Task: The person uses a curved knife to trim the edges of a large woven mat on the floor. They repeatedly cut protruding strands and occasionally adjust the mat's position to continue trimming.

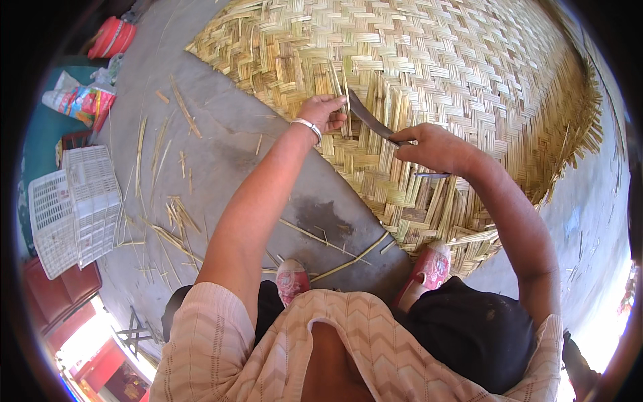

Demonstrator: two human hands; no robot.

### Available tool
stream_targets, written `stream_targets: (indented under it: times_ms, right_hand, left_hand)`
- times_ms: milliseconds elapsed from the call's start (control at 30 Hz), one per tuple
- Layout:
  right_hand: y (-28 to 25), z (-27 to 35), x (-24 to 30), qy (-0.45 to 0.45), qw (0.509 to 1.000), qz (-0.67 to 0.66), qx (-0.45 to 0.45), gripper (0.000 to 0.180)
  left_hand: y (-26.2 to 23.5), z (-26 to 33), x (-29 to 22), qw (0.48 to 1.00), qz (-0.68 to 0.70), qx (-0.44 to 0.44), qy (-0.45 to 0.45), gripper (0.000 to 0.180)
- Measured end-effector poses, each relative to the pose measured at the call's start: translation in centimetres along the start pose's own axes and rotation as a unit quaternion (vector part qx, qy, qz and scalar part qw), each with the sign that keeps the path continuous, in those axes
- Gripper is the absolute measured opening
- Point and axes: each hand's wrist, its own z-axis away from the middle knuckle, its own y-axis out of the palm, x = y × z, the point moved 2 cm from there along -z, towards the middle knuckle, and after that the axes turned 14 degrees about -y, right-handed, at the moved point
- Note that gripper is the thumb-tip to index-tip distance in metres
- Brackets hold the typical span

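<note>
A large woven reed mat (429, 87) spreads on the floor before me, its strips in a zigzag weave. Fingers of my left hand (325, 112) are closed on a thin reed strip (337, 82) that stands up near the mat's left edge. In the grip of my right hand (434, 147) is a curved, dark-bladed knife (370, 119). Its blade points up and left, with the tip close beside the strip and my left fingers. The knife's handle is mostly hidden in the hand. Just below that hand shows a thin bluish-grey bar (432, 175), whose kind I cannot make out.
Loose reed pieces (175, 234) litter the grey floor (228, 127) on the left. White plastic crates (77, 208), a colourful bag (80, 100) and a red round thing (112, 38) stand farther left. My shoes (293, 280) are near the mat's lower corner. Its right border curls up, frayed.
</note>
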Motion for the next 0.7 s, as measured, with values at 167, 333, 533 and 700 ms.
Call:
stream_targets:
  times_ms: [167, 333, 533, 700]
  right_hand:
    - [0.0, -1.0, 0.4, 0.011, 0.999, 0.036, 0.011, 0.044]
    - [3.6, -1.2, 1.3, 0.036, 0.988, 0.147, -0.027, 0.043]
    - [2.5, -1.2, 0.7, 0.010, 0.996, 0.091, -0.017, 0.043]
    - [-1.4, -1.2, 0.0, -0.002, 1.000, 0.020, 0.009, 0.049]
  left_hand:
    - [0.2, 0.3, -0.3, 0.999, -0.037, 0.002, -0.004, 0.027]
    - [0.5, 0.2, -0.8, 0.997, -0.072, -0.024, 0.006, 0.035]
    - [0.5, 0.6, -0.8, 0.995, -0.026, -0.092, -0.016, 0.030]
    - [0.2, 0.9, -0.8, 0.997, -0.011, -0.076, -0.028, 0.030]
